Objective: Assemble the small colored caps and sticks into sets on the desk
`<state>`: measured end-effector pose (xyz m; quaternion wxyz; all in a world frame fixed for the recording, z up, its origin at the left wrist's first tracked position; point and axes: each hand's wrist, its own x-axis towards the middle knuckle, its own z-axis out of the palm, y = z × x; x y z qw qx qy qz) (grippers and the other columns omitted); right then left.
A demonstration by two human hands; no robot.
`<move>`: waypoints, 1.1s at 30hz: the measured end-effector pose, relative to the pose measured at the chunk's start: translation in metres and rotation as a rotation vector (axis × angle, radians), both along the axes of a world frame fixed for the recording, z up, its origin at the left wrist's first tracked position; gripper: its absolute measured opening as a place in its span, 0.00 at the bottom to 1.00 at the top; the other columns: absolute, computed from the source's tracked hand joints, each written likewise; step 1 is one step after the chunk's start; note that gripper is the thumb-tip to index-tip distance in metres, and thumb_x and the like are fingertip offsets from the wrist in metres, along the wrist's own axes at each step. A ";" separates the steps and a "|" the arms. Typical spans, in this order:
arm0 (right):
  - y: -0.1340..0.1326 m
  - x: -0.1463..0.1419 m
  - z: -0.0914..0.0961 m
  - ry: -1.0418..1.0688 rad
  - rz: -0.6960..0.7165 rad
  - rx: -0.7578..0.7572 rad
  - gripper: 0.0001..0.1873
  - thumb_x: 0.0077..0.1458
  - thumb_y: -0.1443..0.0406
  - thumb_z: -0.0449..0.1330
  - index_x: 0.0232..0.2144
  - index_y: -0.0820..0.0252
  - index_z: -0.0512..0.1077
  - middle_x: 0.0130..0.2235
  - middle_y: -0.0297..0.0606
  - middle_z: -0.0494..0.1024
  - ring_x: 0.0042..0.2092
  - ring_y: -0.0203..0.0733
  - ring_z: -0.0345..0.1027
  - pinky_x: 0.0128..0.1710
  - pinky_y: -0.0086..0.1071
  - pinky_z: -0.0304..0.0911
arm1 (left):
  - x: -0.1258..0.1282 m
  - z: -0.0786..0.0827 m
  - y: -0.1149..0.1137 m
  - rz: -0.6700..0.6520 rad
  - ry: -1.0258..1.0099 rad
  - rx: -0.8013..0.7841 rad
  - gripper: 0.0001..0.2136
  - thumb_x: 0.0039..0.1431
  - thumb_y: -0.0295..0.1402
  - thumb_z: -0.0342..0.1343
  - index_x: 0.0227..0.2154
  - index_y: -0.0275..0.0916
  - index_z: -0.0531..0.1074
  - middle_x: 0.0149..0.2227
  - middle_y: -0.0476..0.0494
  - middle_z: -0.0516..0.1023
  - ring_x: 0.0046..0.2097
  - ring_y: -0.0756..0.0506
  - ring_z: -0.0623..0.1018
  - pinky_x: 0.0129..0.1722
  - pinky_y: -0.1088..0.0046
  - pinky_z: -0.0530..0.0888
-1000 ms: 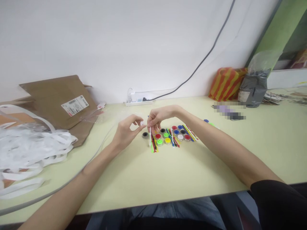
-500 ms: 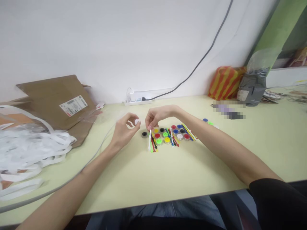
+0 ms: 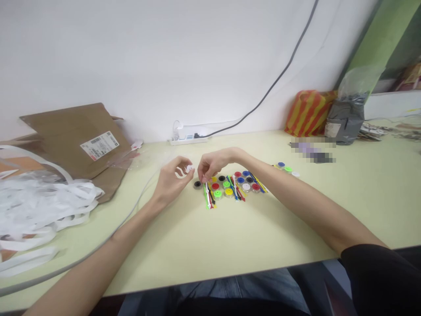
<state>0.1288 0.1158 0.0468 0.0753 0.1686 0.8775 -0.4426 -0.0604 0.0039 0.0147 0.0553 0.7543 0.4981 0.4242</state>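
Over the table, left fingers pinch 1 white disc; right fingers, seemingly, 1 white arrow.

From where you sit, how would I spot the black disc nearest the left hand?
On the pale green table, find the cluster of coloured discs and arrows. At its left end, just below the gap between the left hand and right hand, sits the black disc. Unlike the other black discs, it lies left of all the arrows.
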 end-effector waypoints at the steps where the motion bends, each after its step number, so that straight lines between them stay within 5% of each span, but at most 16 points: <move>1: -0.001 0.000 0.000 -0.004 0.000 0.021 0.16 0.48 0.59 0.69 0.37 0.63 0.79 0.30 0.32 0.77 0.28 0.30 0.62 0.28 0.27 0.53 | 0.000 0.000 0.000 -0.004 0.010 0.005 0.08 0.59 0.37 0.57 0.37 0.40 0.72 0.36 0.47 0.77 0.33 0.50 0.74 0.32 0.73 0.72; 9: -0.008 -0.001 0.005 -0.042 -0.061 0.133 0.13 0.55 0.61 0.60 0.40 0.62 0.77 0.30 0.36 0.80 0.27 0.31 0.62 0.27 0.27 0.54 | -0.006 0.002 0.000 -0.015 0.217 0.101 0.07 0.60 0.35 0.55 0.39 0.41 0.73 0.33 0.49 0.76 0.32 0.50 0.72 0.36 0.71 0.69; 22: 0.006 0.010 0.010 -0.068 -0.143 0.226 0.13 0.57 0.59 0.62 0.40 0.63 0.74 0.29 0.38 0.80 0.25 0.31 0.60 0.30 0.27 0.56 | -0.009 0.007 -0.006 -0.258 0.564 -0.322 0.11 0.57 0.44 0.57 0.30 0.42 0.68 0.20 0.55 0.64 0.21 0.51 0.62 0.23 0.73 0.55; 33: 0.001 0.018 0.020 -0.026 -0.169 0.195 0.17 0.58 0.56 0.62 0.44 0.61 0.75 0.30 0.37 0.78 0.28 0.32 0.61 0.27 0.27 0.54 | -0.013 0.004 -0.003 -0.318 0.528 -0.367 0.10 0.58 0.43 0.58 0.38 0.43 0.71 0.21 0.57 0.66 0.23 0.51 0.64 0.25 0.75 0.58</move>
